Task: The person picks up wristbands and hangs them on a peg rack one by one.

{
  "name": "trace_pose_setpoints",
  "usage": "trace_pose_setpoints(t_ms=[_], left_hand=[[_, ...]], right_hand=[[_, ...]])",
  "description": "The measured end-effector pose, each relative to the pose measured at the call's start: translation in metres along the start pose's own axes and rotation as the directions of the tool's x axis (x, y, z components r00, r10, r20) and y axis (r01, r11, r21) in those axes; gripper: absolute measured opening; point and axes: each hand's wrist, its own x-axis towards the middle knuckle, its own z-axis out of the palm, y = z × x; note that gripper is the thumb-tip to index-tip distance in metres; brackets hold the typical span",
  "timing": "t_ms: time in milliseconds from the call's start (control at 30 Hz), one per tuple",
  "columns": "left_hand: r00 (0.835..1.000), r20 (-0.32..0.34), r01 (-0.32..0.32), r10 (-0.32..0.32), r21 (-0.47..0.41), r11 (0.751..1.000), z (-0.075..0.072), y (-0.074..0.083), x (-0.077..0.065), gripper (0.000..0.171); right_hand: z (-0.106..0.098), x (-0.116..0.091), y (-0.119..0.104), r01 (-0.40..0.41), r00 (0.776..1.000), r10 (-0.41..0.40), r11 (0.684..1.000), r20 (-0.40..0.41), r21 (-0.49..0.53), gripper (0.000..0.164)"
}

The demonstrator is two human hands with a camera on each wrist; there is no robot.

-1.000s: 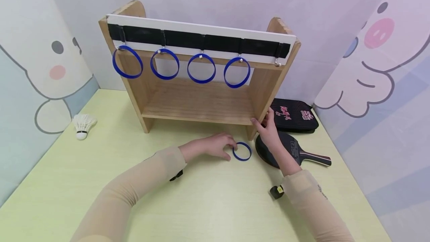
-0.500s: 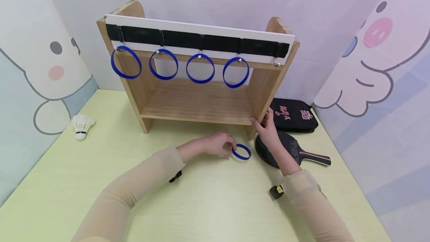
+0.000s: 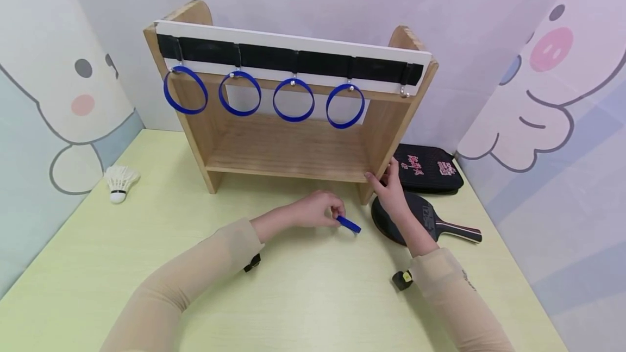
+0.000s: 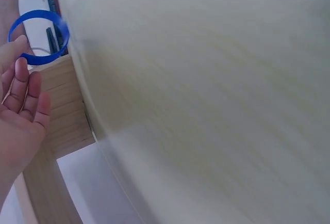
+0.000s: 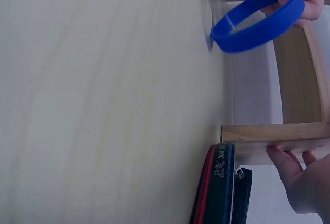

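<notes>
My left hand pinches a blue silicone wristband between thumb and fingertips, low over the table in front of the wooden shelf. The wristband stands tilted in the right wrist view, and its loop shows round in the left wrist view. My right hand grips the shelf's right side panel, thumb at the front edge and fingers along the outer face. Several more blue wristbands hang from hooks on the shelf's white-and-black front strip; the rightmost hook carries none.
A black table tennis bat lies under my right forearm, its handle pointing right. Behind it, a black zipped case lies beside the shelf. A white shuttlecock rests at the table's left. Walls with cartoon figures enclose the table.
My left hand has taken hold of the wristband, which lay flat on the table, and tipped it up on edge. My right hand has stayed on the shelf's side panel.
</notes>
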Motion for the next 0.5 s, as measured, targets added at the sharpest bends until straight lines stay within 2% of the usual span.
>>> trace_pose_setpoints(t_ms=[100,300,500], left_hand=[[1.000,-0.016,-0.012,0.012,-0.002,1.000,-0.003,0.003,-0.002,0.011],[0.999,-0.031,0.014,-0.016,-0.036,0.999,-0.011,0.008,-0.005,0.012],[0.999,-0.053,0.007,-0.009,-0.039,0.999,-0.017,0.014,-0.009,0.013]], right_hand=[[0.000,0.000,0.001,0.004,1.000,-0.004,1.000,-0.004,0.000,0.065],[0.000,0.001,0.001,0.008,1.000,-0.008,1.000,-0.011,0.004,0.066],[0.000,0.002,0.002,0.006,1.000,-0.006,1.000,-0.011,0.012,0.066]])
